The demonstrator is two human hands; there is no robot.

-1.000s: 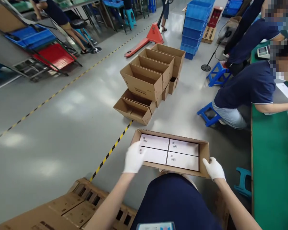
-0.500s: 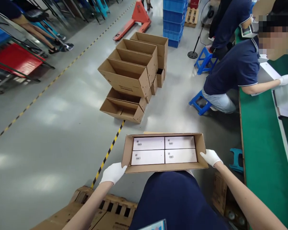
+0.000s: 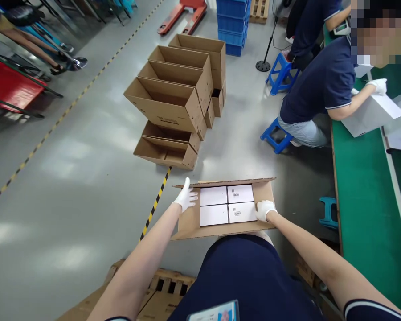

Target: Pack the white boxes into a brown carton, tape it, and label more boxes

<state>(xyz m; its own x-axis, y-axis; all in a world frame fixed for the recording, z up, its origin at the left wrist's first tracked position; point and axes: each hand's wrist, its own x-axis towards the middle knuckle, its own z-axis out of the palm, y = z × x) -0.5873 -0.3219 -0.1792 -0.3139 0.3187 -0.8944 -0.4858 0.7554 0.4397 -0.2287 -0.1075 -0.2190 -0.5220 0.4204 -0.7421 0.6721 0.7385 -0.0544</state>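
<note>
A brown cardboard carton (image 3: 190,223) rests in front of me at lap height, packed with several flat white boxes (image 3: 227,205) with barcode labels. Both side flaps are folded inward over the white boxes. My left hand (image 3: 186,197), in a white glove, lies flat with fingers stretched on the left flap. My right hand (image 3: 264,209), also gloved, presses on the right flap with curled fingers.
Open empty cartons (image 3: 173,96) are stacked on the grey floor ahead. A yellow-black floor stripe (image 3: 153,207) runs toward me. A person in navy sits on a blue stool (image 3: 274,136) at the green table (image 3: 364,187) on the right. Flat cardboard on a wooden pallet (image 3: 153,294) lies lower left.
My hands left the carton's outer ends and moved on top, folding both side flaps inward. The view tilted further down. The seated person lifted a white box.
</note>
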